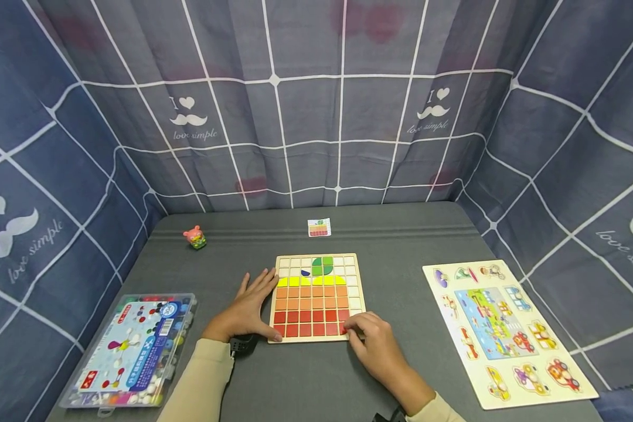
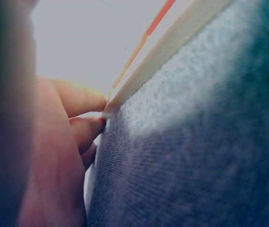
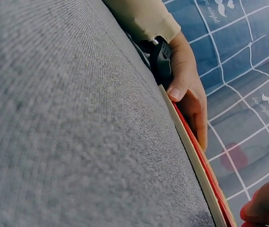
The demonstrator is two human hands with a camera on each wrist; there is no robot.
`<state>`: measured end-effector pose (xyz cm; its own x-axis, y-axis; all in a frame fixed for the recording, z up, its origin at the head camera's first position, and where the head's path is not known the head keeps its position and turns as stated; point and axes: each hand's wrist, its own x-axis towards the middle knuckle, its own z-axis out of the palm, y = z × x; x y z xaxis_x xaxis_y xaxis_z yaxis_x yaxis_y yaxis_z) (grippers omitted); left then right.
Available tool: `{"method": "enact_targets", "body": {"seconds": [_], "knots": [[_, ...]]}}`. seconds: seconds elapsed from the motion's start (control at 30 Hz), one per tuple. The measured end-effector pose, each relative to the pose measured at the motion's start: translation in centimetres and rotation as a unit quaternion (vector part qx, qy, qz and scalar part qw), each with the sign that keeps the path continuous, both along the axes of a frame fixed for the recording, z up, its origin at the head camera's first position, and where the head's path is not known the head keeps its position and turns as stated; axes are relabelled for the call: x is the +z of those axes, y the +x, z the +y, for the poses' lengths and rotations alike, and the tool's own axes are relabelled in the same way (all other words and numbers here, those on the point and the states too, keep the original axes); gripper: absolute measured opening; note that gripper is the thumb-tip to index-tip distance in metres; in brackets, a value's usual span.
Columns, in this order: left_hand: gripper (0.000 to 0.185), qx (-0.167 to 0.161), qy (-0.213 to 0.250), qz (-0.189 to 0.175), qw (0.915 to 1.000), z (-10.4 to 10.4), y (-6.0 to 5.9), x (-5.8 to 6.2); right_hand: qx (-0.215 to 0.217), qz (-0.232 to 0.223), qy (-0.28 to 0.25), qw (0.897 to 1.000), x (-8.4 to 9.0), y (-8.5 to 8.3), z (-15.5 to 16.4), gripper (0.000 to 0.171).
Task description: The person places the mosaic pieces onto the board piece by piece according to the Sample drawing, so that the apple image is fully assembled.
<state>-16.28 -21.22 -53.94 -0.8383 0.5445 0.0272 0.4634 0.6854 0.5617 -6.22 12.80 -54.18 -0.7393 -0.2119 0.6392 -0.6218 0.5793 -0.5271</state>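
Observation:
A square wooden grid board (image 1: 354, 293) lies on the grey table in the head view. Rows of red tiles (image 1: 306, 330), orange tiles (image 1: 306, 303) and yellow pieces (image 1: 298, 281) fill much of it, with green pieces (image 1: 323, 266) and a dark blue piece (image 1: 305, 273) above. My left hand (image 1: 250, 308) rests along the board's left edge, fingers spread and straight, thumb at the near left corner. At the near right corner, the thumb and fingers of my right hand (image 1: 371, 337) pinch a red tile (image 1: 344, 329), mostly hidden by the fingertips.
A small picture card (image 1: 319, 227) lies behind the board. Toward the back left stands a pink figurine (image 1: 194, 237). A clear plastic box (image 1: 126, 346) with a printed sheet and colourful parts is at left; a wooden picture puzzle (image 1: 498, 334) lies at right. Grid-patterned curtains (image 1: 306, 111) enclose the table.

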Motion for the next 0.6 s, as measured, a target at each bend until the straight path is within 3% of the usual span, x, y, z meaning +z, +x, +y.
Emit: {"method": "enact_targets", "body": {"seconds": [0.37,0.6], "knots": [[0.137,-0.01,0.027,0.003,0.9996,0.1,-0.5,-0.1,-0.024,0.06,0.006,0.998,2.1,-1.3,1.5,0.023],[0.11,0.041,0.083,-0.022,0.9955,-0.7,-1.0,1.5,-0.022,0.085,0.027,0.996,6.5,-3.5,3.2,0.017]]}}
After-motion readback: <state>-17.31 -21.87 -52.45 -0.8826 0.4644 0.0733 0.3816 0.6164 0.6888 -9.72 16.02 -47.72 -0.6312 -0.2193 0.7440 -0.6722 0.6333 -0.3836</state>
